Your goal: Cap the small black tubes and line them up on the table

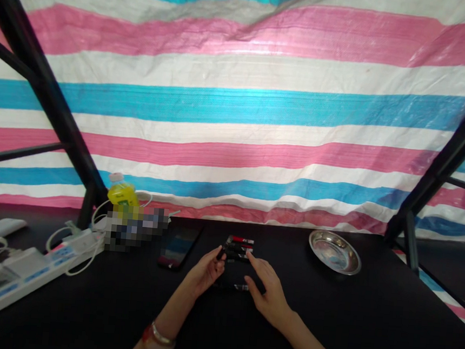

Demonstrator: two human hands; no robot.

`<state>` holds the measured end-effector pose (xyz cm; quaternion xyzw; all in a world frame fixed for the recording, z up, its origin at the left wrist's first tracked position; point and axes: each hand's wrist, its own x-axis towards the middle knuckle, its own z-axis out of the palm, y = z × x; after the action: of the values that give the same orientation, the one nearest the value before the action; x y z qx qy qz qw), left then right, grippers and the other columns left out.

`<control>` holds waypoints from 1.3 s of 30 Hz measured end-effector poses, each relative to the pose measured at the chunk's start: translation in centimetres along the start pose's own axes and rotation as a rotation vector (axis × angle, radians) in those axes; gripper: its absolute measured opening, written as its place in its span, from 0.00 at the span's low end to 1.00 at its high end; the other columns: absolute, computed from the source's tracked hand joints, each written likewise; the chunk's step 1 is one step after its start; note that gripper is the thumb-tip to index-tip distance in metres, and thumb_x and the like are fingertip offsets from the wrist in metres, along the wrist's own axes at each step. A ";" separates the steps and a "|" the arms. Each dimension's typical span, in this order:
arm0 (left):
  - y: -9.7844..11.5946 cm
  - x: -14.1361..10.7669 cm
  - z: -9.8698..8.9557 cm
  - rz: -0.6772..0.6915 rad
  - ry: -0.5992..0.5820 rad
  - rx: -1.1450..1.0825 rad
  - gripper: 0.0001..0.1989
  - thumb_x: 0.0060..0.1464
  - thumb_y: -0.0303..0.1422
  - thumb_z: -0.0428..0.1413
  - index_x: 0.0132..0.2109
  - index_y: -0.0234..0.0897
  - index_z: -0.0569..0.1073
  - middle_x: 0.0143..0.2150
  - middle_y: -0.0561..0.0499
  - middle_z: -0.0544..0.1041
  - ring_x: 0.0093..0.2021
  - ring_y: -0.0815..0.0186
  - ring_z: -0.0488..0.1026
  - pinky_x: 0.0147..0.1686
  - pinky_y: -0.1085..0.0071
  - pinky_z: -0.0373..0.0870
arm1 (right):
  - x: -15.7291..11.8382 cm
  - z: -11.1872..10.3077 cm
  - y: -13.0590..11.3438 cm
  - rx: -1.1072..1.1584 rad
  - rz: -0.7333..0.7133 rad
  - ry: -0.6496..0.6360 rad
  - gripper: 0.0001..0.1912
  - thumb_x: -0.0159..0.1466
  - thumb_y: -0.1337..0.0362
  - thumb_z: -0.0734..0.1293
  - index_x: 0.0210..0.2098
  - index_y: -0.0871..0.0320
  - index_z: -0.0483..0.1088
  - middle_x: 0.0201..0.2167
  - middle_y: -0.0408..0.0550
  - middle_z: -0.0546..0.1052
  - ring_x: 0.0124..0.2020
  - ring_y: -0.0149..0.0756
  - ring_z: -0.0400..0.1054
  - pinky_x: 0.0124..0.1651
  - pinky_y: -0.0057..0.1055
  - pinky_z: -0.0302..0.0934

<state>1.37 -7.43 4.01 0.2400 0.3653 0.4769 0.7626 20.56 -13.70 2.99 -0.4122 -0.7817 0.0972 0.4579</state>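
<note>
My left hand [209, 268] is closed, thumb and fingers pinching a small black pen-like piece [221, 253] that tilts upward; its exact kind is hard to make out. Just beyond it, a red-and-black marker [243, 240] and black markers [244, 249] lie side by side on the black table. Nearer to me, another black marker [240, 287] lies between my hands. My right hand [268, 293] is open, thumb and index finger apart. Its index fingertip is at the right end of the marker row; whether it touches cannot be told. The thumb tip is close to the nearer marker.
A shiny metal dish [335, 252] stands at the back right. Left of my hands lies a dark phone [179, 246]. Farther left are a yellow bottle [123, 196], a blurred patch, and a white power strip [40, 277] with cables. Black frame posts and a striped sheet [238, 107] enclose the table.
</note>
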 end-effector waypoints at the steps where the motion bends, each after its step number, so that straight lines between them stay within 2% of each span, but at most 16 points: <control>1: 0.1 0.0 0.0 -0.001 -0.004 -0.026 0.07 0.56 0.29 0.54 0.30 0.31 0.69 0.23 0.56 0.69 0.17 0.82 0.61 0.18 0.85 0.61 | 0.0 0.0 -0.1 0.009 0.006 0.013 0.27 0.64 0.66 0.59 0.62 0.53 0.54 0.52 0.53 0.71 0.51 0.42 0.65 0.53 0.43 0.62; 7: 0.3 0.0 -0.2 0.008 -0.032 -0.082 0.05 0.55 0.28 0.55 0.32 0.32 0.69 0.24 0.55 0.69 0.17 0.81 0.61 0.17 0.84 0.59 | 0.1 0.1 -0.1 0.089 0.048 0.094 0.23 0.64 0.66 0.59 0.59 0.52 0.59 0.47 0.51 0.74 0.48 0.39 0.67 0.50 0.38 0.64; 12: -0.5 0.2 -0.5 -0.015 -0.034 0.055 0.07 0.47 0.30 0.62 0.32 0.32 0.70 0.26 0.52 0.74 0.19 0.78 0.65 0.19 0.83 0.60 | -0.2 0.3 0.4 0.117 0.137 0.099 0.22 0.64 0.63 0.59 0.58 0.53 0.60 0.43 0.51 0.74 0.45 0.39 0.69 0.46 0.36 0.65; 18: -1.1 0.5 -0.6 0.017 -0.106 0.172 0.14 0.40 0.35 0.66 0.32 0.32 0.72 0.26 0.49 0.77 0.15 0.83 0.56 0.15 0.84 0.49 | -0.3 0.6 0.8 0.136 0.166 0.106 0.22 0.64 0.62 0.60 0.58 0.52 0.59 0.41 0.49 0.75 0.41 0.37 0.69 0.41 0.34 0.65; 24: -1.0 0.6 -0.6 0.051 -0.055 0.243 0.13 0.41 0.36 0.64 0.31 0.31 0.73 0.27 0.48 0.77 0.14 0.83 0.54 0.14 0.82 0.46 | -0.3 0.7 0.7 0.142 0.181 0.088 0.22 0.64 0.61 0.60 0.58 0.54 0.59 0.37 0.48 0.76 0.39 0.36 0.69 0.39 0.33 0.65; 27: -0.9 0.7 -0.8 0.032 -0.073 0.231 0.16 0.37 0.37 0.66 0.32 0.31 0.74 0.28 0.48 0.77 0.14 0.85 0.50 0.14 0.82 0.41 | -0.3 0.7 0.7 0.134 0.169 0.086 0.22 0.64 0.62 0.60 0.58 0.55 0.59 0.35 0.47 0.76 0.37 0.36 0.69 0.38 0.33 0.65; 30: -0.9 0.8 -0.8 0.024 -0.062 0.233 0.18 0.33 0.37 0.68 0.32 0.31 0.76 0.24 0.51 0.76 0.13 0.85 0.48 0.14 0.81 0.40 | -0.2 0.8 0.6 0.135 0.155 0.094 0.22 0.64 0.62 0.60 0.57 0.54 0.60 0.34 0.47 0.76 0.35 0.36 0.69 0.37 0.32 0.64; 34: -0.8 0.5 -0.6 0.044 -0.002 0.249 0.17 0.29 0.34 0.69 0.30 0.31 0.77 0.21 0.55 0.72 0.14 0.84 0.50 0.13 0.80 0.42 | -0.2 0.8 0.7 0.147 0.157 0.085 0.21 0.64 0.63 0.60 0.57 0.53 0.60 0.33 0.46 0.76 0.35 0.35 0.69 0.36 0.32 0.64; 39: -0.5 0.2 -0.3 0.022 -0.012 0.266 0.22 0.26 0.36 0.70 0.32 0.32 0.77 0.20 0.57 0.69 0.14 0.84 0.52 0.13 0.81 0.41 | -0.2 0.7 0.7 0.153 0.158 0.071 0.22 0.64 0.63 0.61 0.58 0.52 0.59 0.34 0.46 0.76 0.36 0.36 0.69 0.36 0.31 0.64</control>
<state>1.47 -7.51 3.39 0.3457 0.4181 0.4313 0.7209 20.40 -13.24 2.08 -0.4396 -0.7202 0.1774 0.5065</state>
